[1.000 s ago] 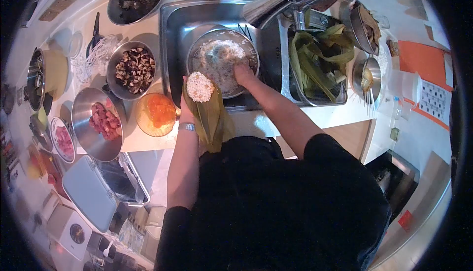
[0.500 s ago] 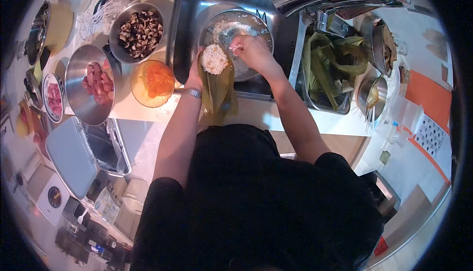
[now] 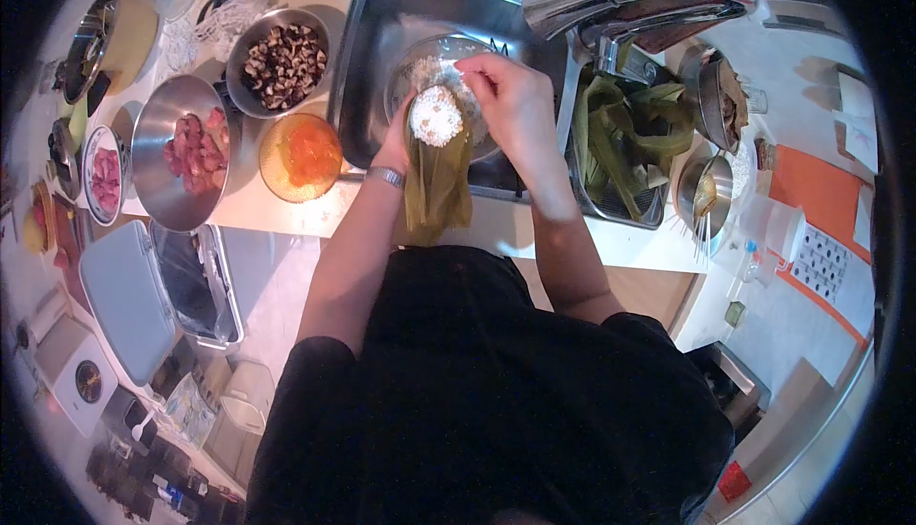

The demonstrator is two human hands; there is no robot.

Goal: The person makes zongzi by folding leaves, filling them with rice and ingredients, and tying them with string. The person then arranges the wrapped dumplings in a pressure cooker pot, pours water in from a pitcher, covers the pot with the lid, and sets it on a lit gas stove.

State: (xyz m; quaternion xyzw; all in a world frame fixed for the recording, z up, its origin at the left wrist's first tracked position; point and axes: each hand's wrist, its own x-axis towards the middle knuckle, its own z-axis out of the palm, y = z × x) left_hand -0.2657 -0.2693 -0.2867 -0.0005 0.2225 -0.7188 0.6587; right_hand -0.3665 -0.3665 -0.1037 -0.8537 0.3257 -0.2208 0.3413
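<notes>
My left hand is wrapped round a folded green leaf, whose tail hangs toward my body. White rice fills the leaf's cupped top, with a few tan bits showing in it. My right hand is just beside and above the rice, fingers bent and drawn together; whatever they may hold is too small to make out. Beyond and beneath both hands, a metal bowl with loose rice grains stands in the sink, partly hidden by them.
Bowls of chopped mushrooms, raw meat and orange egg yolks stand left of the sink. The faucet overhangs at right. Long leaves lie in a rack there, near a small bowl. An open bin is below left.
My right hand has lifted and shifted slightly right, its fingers now nearer the bowl's far side. The view has shifted a little; the rice-filled leaf stays in my left hand.
</notes>
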